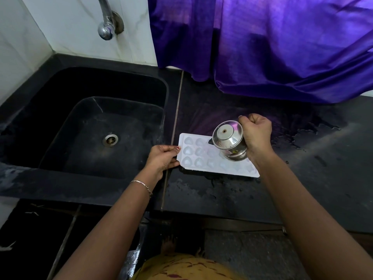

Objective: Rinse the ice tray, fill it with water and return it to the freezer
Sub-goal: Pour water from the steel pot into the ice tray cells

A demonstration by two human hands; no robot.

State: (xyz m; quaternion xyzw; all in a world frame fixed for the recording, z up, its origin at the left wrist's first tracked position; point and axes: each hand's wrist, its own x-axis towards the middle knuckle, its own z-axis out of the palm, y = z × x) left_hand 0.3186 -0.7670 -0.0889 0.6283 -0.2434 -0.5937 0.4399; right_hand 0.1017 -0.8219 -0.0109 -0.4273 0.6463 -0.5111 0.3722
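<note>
The ice tray [203,158] lies right of the sink [60,81]. The left hand [162,158] pinches its sink-side end, and the right hand [257,134] grips a cup [229,140] tipped over it.

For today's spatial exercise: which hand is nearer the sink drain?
The left hand, gripping the ice tray just right of the drain; right hand tilts a steel cup farther right.

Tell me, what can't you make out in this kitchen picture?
All in the head view:
Inside of the steel cup: its base faces the camera, so any water left is hidden.
Some cells of the ice tray: covered by the cup and the right hand.
Spout of the tap: cut off by the top edge.
Whatever is behind the purple curtain: hidden by the cloth.
</note>
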